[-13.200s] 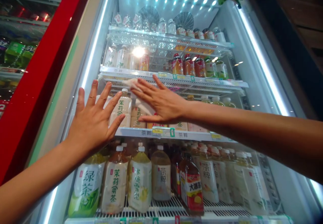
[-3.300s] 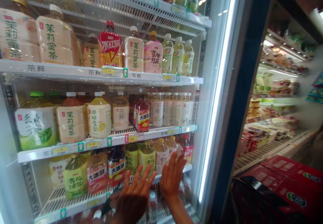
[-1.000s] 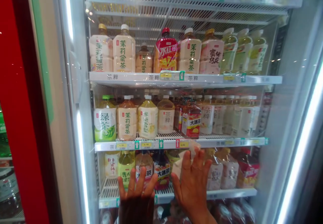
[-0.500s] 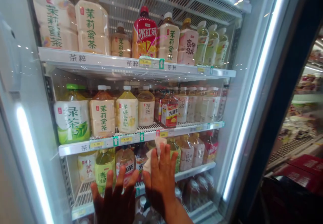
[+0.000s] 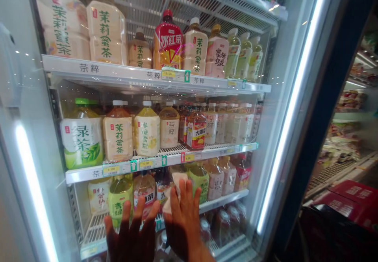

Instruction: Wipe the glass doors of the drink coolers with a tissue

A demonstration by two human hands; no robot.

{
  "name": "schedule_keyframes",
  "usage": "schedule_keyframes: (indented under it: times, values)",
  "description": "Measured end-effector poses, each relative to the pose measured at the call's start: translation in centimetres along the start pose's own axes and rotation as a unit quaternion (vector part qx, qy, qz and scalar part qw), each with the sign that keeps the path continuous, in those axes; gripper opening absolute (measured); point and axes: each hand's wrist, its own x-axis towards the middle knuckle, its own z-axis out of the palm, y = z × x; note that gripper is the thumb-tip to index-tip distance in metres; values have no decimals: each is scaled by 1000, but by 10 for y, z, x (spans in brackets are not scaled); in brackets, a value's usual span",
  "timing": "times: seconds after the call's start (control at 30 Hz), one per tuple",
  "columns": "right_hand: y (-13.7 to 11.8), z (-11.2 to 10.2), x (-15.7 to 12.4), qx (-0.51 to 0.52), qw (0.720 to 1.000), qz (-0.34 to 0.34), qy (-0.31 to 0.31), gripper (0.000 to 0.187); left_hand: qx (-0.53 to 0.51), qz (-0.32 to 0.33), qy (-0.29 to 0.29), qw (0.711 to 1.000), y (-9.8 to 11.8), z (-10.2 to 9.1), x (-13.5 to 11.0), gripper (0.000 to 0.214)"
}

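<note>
My right hand lies flat over a pale, crumpled tissue, which shows past its fingertips and at its left side. It appears to press the tissue against the glass door of a drinks fridge. To its left, my left hand is spread with fingers apart, palm towards the glass, holding nothing. Whether its fingertips touch the glass I cannot tell. Behind the hands, beyond the glass, stand a green tea bottle, a bottle with a pink-and-white label and another green bottle.
Shelves of bottled tea fill the fridge, among them a red bottle and a large green-capped bottle. Bright light strips run down both sides. At right are a red box and shelves of packaged food.
My right hand and the tissue have slid downward and slightly left over the glass. My left hand stays nearly in place, still spread. The view has shifted a little.
</note>
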Motion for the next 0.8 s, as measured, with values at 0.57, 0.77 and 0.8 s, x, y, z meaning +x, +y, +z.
schedule_keyframes:
  times: [0.57,0.77,0.8]
  values:
    - [11,4,-72,-3,998,-40,-38,74,-16,-7,-8,1000,-2,-1,-3,58]
    - [23,-10,43,6,1000,4,6,74,-2,-22,-16,1000,2,-4,-3,71]
    - [22,-11,50,8,1000,0,7,74,3,-16,-19,1000,2,-5,-2,75]
